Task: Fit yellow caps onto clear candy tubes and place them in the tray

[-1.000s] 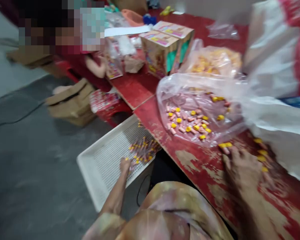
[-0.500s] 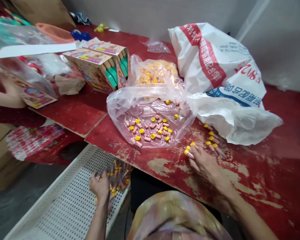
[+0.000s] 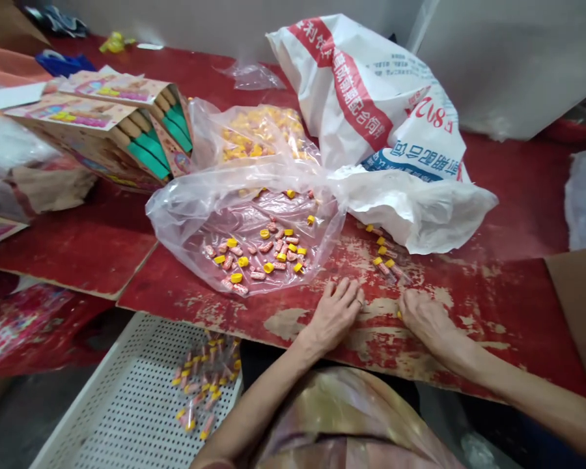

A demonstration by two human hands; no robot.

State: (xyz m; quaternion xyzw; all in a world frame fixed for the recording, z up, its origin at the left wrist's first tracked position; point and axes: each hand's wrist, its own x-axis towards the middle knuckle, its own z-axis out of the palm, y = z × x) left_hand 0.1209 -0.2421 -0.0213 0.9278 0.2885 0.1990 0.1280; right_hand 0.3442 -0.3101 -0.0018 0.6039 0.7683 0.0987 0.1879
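My left hand point(image 3: 336, 314) rests on the worn red table near its front edge, fingers stretched out, apparently holding nothing. To its right, my right hand point(image 3: 424, 319) is closed low over the tabletop. A bit of yellow cap shows at its fingertips; the rest is hidden. Beyond the hands lie several small clear tubes with yellow caps point(image 3: 385, 266), pinkish inside. An open clear plastic bag point(image 3: 176, 225) has loose yellow caps and pink-white pieces spread on it. Several more capped tubes point(image 3: 209, 365) lie in a white perforated crate point(image 3: 122, 384) below the table edge.
Behind the open bag sits a clear bag of yellow-capped pieces point(image 3: 264, 133). A white printed sack point(image 3: 371, 98) slumps at back right. Display boxes point(image 3: 102, 130) stand on the left. A cardboard box point(image 3: 579, 312) is at the right edge.
My left hand has left the crate and come up onto the table. My right hand has moved right and nearer the table's edge. The view has turned right.
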